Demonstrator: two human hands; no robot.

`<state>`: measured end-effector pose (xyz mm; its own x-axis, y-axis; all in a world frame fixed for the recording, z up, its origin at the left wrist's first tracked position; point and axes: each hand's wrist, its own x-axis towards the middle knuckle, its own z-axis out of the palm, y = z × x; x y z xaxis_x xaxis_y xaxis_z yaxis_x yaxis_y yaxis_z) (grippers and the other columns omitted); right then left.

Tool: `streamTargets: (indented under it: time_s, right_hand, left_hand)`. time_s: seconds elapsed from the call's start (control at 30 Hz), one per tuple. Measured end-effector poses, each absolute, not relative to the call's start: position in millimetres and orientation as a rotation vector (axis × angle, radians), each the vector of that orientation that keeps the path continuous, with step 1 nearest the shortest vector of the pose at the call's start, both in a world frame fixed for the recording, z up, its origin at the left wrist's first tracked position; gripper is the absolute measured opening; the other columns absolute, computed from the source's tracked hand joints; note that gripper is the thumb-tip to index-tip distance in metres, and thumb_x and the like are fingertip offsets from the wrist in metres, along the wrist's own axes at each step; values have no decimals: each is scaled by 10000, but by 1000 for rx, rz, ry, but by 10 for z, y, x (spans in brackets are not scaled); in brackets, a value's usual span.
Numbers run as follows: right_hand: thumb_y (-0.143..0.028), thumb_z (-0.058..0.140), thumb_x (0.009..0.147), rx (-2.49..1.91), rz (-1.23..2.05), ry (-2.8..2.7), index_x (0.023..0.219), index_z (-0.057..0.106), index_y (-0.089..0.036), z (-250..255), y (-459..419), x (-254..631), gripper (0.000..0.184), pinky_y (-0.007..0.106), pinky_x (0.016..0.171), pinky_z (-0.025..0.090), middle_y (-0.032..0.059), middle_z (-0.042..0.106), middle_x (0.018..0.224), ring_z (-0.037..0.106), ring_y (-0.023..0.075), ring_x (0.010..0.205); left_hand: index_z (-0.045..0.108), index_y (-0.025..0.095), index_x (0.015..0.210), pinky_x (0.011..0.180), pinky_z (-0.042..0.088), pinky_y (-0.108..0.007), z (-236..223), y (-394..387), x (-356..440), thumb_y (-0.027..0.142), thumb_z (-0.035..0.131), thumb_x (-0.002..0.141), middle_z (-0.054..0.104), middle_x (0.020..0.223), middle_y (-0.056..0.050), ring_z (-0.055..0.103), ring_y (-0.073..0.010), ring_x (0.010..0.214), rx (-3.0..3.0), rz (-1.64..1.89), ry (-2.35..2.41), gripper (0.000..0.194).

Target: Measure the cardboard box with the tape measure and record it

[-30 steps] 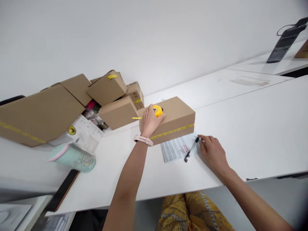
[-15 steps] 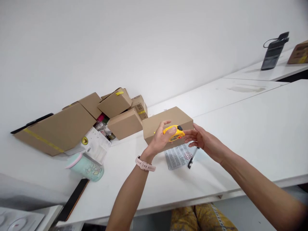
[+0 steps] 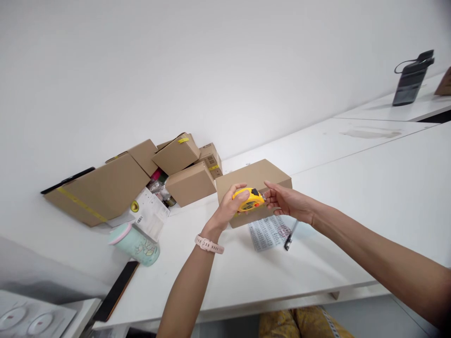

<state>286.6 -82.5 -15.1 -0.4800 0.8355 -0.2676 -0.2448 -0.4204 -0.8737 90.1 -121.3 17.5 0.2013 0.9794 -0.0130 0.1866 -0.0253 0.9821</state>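
From the head camera, we look down at a white table (image 3: 243,277) with our two bare hands near the middle. Our left hand (image 3: 226,207), with a pale pink band (image 3: 209,244) on the wrist, grips a yellow tape measure (image 3: 247,200) between thumb and fingers. Our right hand (image 3: 286,201) reaches the other end of the tape measure, its fingers bent and slightly apart; we cannot tell whether the fingertips pinch the metal end. The tape measure is in front of a closed brown cardboard box (image 3: 259,173), partly covering it from our view.

On the near side of that box lie a printed sheet (image 3: 265,235) and a clear pen with black ends (image 3: 289,238), the pen at the sheet's right edge. To the left, smaller cartons (image 3: 190,184) are piled by a large cardboard piece (image 3: 102,191), with a white printed package (image 3: 151,216) and a mint tumbler with a pink rim (image 3: 139,245) nearer us. At far right, a dark bottle (image 3: 410,82) stands tilted in view.
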Motion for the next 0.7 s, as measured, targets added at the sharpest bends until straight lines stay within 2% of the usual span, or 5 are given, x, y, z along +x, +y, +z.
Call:
streamTargets:
  time_s: [0.17, 0.23, 0.37, 0.47, 0.7]
  right_hand:
    - [-485, 713, 874, -907, 1808, -1021, 737, 629, -207, -90, -494, 3064, 322, 223, 465, 406, 5, 586, 665, 506, 122, 571]
    - [-399, 687, 911, -965, 1654, -1020, 757, 630, -204, -86, -249, 3240, 255, 241, 492, 413, 3, 554, 641, 487, 128, 569]
    - [-360, 606, 966, -1175, 1437, -958, 672, 524, -214, -171, 216, 3565, 338, 275, 523, 405, -9, 505, 602, 441, 121, 535]
    - [-340, 579, 982, -1241, 1397, -952, 662, 495, -213, -299, 408, 3625, 354, 270, 500, 369, -23, 476, 587, 406, 108, 516]
    - [-418, 655, 922, -1361, 1323, -1040, 685, 555, -201, -466, 583, 3319, 336, 273, 566, 442, 7, 566, 653, 514, 128, 599]
  left_hand:
    - [630, 202, 1205, 709, 508, -274, 214, -1080, 562, 558, 764, 758, 709, 1127, -84, 656, -243, 1003, 1395, 1021, 1177, 586]
    - [644, 184, 1161, 640, 482, -249, 230, -973, 354, 541, 778, 742, 716, 1078, -84, 657, -217, 922, 1369, 1093, 1211, 566]
    - [664, 148, 1009, 490, 359, -200, 196, -719, -80, 515, 771, 730, 697, 893, -52, 582, -122, 672, 1271, 1236, 1296, 473]
    - [665, 142, 959, 448, 326, -200, 98, -580, -315, 513, 758, 726, 677, 785, -31, 536, -102, 569, 1183, 1274, 1368, 448]
    - [663, 143, 923, 422, 309, -199, -51, -501, -520, 522, 748, 728, 671, 710, -25, 523, -93, 474, 1087, 1266, 1454, 434]
